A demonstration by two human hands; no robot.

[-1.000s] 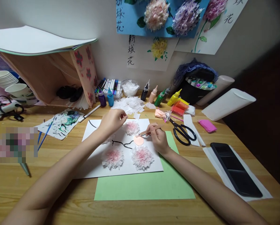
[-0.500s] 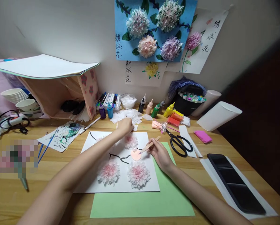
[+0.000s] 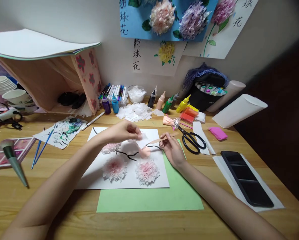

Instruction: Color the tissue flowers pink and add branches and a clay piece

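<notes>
Between its thumb and fingers my left hand (image 3: 125, 130) pinches a small white tissue paper piece (image 3: 142, 140). My right hand (image 3: 173, 148) grips a wooden craft stick (image 3: 166, 137), whose pointed end meets the tissue piece. Just below them a round peach patch (image 3: 144, 152) lies on the white paper (image 3: 89, 181), partly covered. Fluffy pink-and-white paper flowers (image 3: 114, 169) sit on that sheet beside painted black branches (image 3: 126, 154). One flower is mostly hidden behind my left hand. A green sheet (image 3: 149, 201) lies underneath.
Loose white tissue pieces (image 3: 134, 111) are heaped behind the sheet, near paint bottles (image 3: 167, 105). Black scissors (image 3: 192, 141) and a phone (image 3: 247, 180) lie to the right. On the left are a blotched palette paper (image 3: 61, 133) and a makeup brush (image 3: 14, 163).
My left hand has come back from the tissue heap toward the peach patch, carrying a white tissue piece. The stick has stayed in my right hand. The view has tilted downward.
</notes>
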